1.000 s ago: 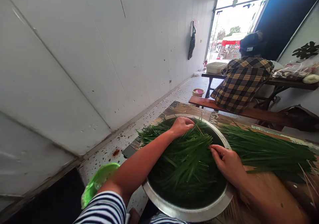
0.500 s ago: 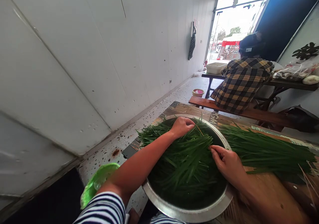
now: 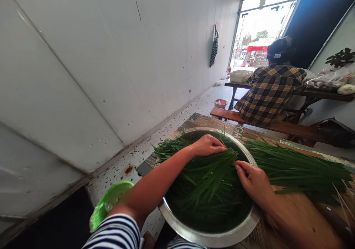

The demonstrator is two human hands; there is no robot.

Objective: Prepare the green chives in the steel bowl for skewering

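Observation:
A big metal basin (image 3: 210, 236) stands at the near edge of a wooden table (image 3: 294, 208) and holds a heap of long green leaves (image 3: 210, 182) in water. My left hand (image 3: 207, 146) rests on the far part of the heap, fingers curled round a bunch of leaves. My right hand (image 3: 253, 180) lies at the basin's right rim, thumb and fingers pinched on the leaf ends. A second pile of green leaves (image 3: 294, 167) lies across the table to the right of the basin.
A person in a plaid shirt (image 3: 270, 92) sits on a wooden bench (image 3: 277, 125) beyond the table, back turned. A white wall runs along the left. A green plastic bag (image 3: 107, 204) lies on the speckled floor. A small bowl (image 3: 220, 102) sits on the floor.
My left hand has slid a little to the right across the leaves, toward my right hand. My right hand has barely moved.

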